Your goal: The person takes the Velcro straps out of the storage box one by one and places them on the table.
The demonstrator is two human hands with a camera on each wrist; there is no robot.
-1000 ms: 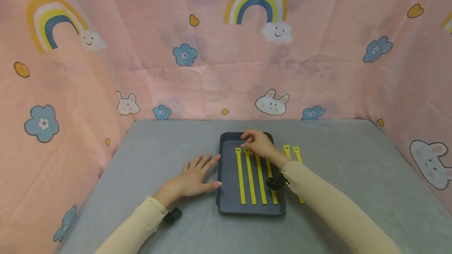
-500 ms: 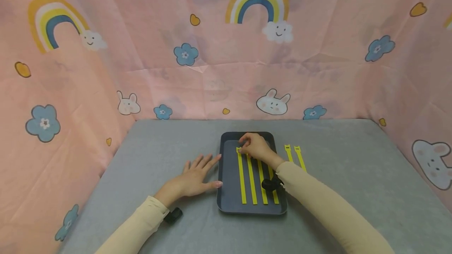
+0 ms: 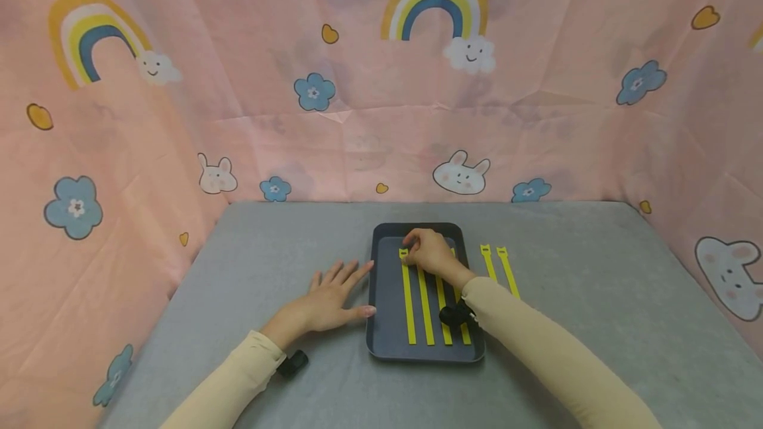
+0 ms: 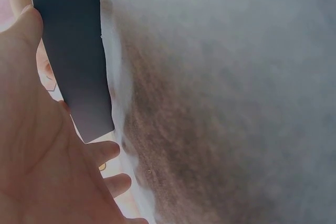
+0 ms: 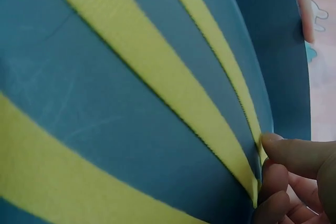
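My right hand reaches over the dark grey tray. Its thumb and finger pinch the slotted head of the leftmost yellow cable tie, a flat strap. In the right wrist view, the thumb presses on the end of this tie. Other yellow cable ties lie alongside it in the tray, roughly parallel, with their heads partly hidden by the hand. My left hand spreads its fingers at the tray's left side, thumb and index fingertip touching the rim; the left wrist view shows the tray wall against it.
Two more yellow cable ties lie on the grey tabletop right of the tray, partly covered by the right sleeve. A pink patterned curtain surrounds the table at the back and sides.
My right hand has shifted slightly left, from the second tie's head to the leftmost tie's head, then a little nearer. The left hand and tray stay in place.
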